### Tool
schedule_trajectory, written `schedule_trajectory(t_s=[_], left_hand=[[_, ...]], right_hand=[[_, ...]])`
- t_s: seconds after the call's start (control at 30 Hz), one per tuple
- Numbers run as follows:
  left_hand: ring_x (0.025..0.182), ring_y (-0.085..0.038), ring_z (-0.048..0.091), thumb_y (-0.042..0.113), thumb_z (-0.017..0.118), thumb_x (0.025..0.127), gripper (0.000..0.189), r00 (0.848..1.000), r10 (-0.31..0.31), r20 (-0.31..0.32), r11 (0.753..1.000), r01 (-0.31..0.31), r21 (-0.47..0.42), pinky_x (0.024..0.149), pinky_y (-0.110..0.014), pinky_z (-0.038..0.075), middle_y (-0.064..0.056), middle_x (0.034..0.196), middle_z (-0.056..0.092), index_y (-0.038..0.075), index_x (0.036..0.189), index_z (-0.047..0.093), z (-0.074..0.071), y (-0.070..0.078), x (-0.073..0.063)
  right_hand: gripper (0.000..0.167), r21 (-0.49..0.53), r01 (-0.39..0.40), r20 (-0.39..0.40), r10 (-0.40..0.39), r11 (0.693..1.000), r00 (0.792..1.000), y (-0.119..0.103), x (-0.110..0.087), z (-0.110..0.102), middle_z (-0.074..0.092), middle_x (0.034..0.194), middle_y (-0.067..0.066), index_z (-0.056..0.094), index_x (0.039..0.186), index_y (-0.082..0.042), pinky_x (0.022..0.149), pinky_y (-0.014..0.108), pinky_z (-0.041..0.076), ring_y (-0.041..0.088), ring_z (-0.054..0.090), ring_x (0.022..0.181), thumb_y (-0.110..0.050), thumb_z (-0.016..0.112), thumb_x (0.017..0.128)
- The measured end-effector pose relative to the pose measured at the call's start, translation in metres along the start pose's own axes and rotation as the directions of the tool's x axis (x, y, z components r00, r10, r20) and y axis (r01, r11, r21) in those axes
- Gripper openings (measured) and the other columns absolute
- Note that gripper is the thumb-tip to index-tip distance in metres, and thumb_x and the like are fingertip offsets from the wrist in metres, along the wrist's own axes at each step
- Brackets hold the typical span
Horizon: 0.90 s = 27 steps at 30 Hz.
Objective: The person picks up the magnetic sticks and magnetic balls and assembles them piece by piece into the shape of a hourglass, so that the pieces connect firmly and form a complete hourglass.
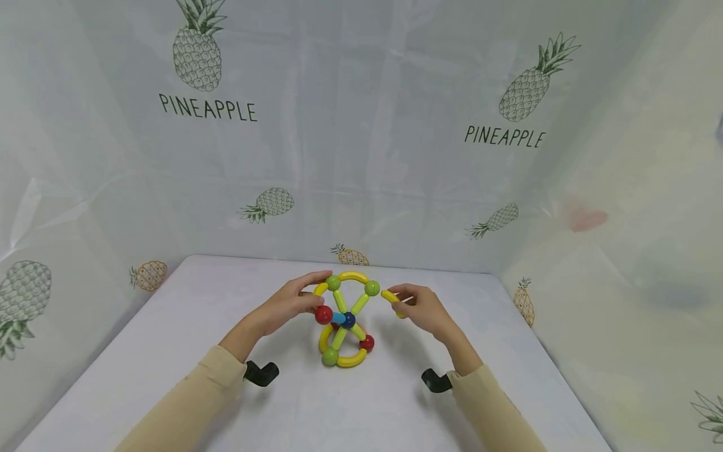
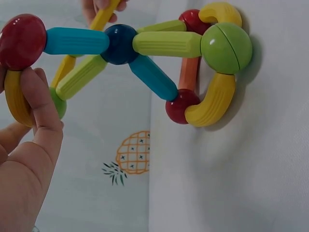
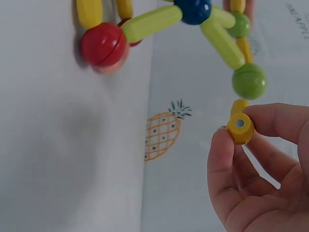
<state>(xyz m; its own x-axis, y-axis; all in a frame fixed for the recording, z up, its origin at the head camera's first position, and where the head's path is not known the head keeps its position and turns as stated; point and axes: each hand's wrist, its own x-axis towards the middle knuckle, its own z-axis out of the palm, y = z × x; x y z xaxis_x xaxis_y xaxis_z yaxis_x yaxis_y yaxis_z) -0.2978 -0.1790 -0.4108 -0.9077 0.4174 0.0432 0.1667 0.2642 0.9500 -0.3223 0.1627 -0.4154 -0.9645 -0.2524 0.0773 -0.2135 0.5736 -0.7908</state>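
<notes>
A magnetic ball-and-rod structure stands on the table, with a dark blue ball [image 1: 349, 320] at its centre and straight green and blue rods running out from it. Curved yellow rods link the outer balls above and below. My left hand [image 1: 286, 306] pinches a curved yellow rod [image 2: 19, 99] of the upper ring, beside a red ball [image 2: 22, 42]. My right hand [image 1: 422, 309] holds a separate curved yellow rod [image 3: 240, 124] between thumb and fingers; its magnet end shows in the right wrist view. In the head view a small gap parts this rod from a green ball [image 1: 371, 288].
The white table [image 1: 305, 408] ends at a back edge against a hanging sheet [image 1: 361, 157] printed with pineapples. A black wrist-camera piece [image 1: 262, 373] juts from the left sleeve, and another black piece [image 1: 437, 380] from the right one.
</notes>
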Motion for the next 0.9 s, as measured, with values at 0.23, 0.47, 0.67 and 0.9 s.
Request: schedule_trajectory(t_s=[0.23, 0.47, 0.67, 0.9], left_hand=[[0.114, -0.026, 0.068, 0.024, 0.064, 0.105, 0.065, 1.000, -0.005, 0.003, 1.000, 0.005, -0.011, 0.111, -0.048, 0.053, -0.007, 0.165, 0.043, 0.023, 0.165, 0.040, 0.0000, 0.0001, 0.0015], [0.113, -0.025, 0.068, 0.022, 0.062, 0.105, 0.063, 1.000, -0.012, -0.002, 1.000, 0.012, -0.007, 0.111, -0.048, 0.052, -0.007, 0.164, 0.043, 0.025, 0.164, 0.040, 0.0011, 0.0012, 0.0018], [0.115, -0.025, 0.067, 0.025, 0.063, 0.105, 0.066, 1.000, -0.009, -0.006, 1.000, 0.009, -0.008, 0.112, -0.049, 0.051, -0.008, 0.167, 0.040, 0.023, 0.166, 0.038, 0.0022, 0.0003, 0.0001], [0.119, -0.027, 0.068, 0.031, 0.064, 0.105, 0.066, 1.000, -0.013, 0.012, 1.000, 0.014, -0.010, 0.117, -0.055, 0.046, -0.004, 0.170, 0.035, 0.029, 0.166, 0.037, 0.0016, -0.0010, -0.0029]], right_hand=[[0.035, 0.044, 0.002, -0.045, 0.000, 0.999, 0.999, -0.0094, -0.0078, 0.0032, 0.071, 0.116, 0.005, 0.072, 0.135, -0.017, 0.090, 0.048, 0.060, 0.018, 0.070, 0.090, -0.019, 0.072, 0.100], [0.034, 0.095, 0.003, -0.051, 0.002, 0.996, 0.999, -0.0109, -0.0099, 0.0044, 0.070, 0.115, 0.007, 0.072, 0.134, -0.015, 0.089, 0.041, 0.062, 0.018, 0.070, 0.090, -0.020, 0.071, 0.101], [0.037, 0.243, -0.011, 0.047, -0.001, 0.970, 0.999, -0.0078, -0.0075, 0.0027, 0.068, 0.117, 0.014, 0.067, 0.138, -0.008, 0.089, 0.036, 0.063, 0.023, 0.068, 0.095, -0.024, 0.066, 0.105], [0.049, 0.350, -0.043, 0.164, -0.017, 0.936, 0.986, -0.0070, -0.0053, 0.0048, 0.061, 0.139, 0.019, 0.054, 0.152, -0.006, 0.091, 0.032, 0.062, 0.024, 0.066, 0.101, -0.024, 0.062, 0.108]])
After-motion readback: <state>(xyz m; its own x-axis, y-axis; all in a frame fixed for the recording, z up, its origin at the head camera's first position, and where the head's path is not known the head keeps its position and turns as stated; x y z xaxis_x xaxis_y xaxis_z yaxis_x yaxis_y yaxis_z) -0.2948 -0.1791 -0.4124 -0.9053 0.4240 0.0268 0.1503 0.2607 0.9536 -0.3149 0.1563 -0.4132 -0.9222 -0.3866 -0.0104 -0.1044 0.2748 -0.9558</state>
